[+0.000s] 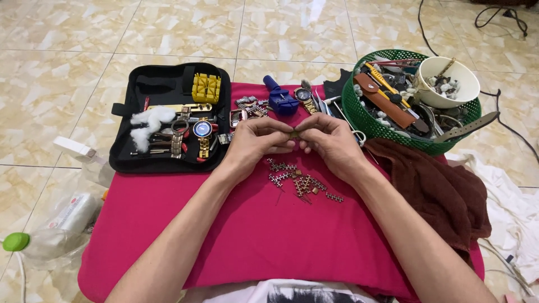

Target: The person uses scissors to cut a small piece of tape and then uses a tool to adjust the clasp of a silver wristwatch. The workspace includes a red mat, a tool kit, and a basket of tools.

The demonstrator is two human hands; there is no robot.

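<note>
1. Head view, looking down: both forearms are extended over a red cushion laid on a tiled floor.
2. A small brownish metal piece, apparently a watch-band link, is pinched between the fingertips of the left hand and the right hand. Both hands are closed on it from opposite sides, and it is held just above the cushion, near its middle. Finer detail of the piece cannot be made out.
3. A scatter of loose band links is seen on the cushion directly below the hands, apart from them.
4. A black tool case is lying open to the left, overlapping the cushion's upper left corner. A yellow block, a tuft of white cotton and a blue-faced watch are held inside it.
5. A blue band tool and a gold wristwatch are placed on the cushion beyond the hands.
6. A green basket is set at the upper right, filled with straps and tools; a white bowl of small parts rests in it.
7. A brown cloth is draped beside the basket, over the cushion's right edge.
8. A plastic bottle with a green cap is noted on the floor at lower left.
</note>
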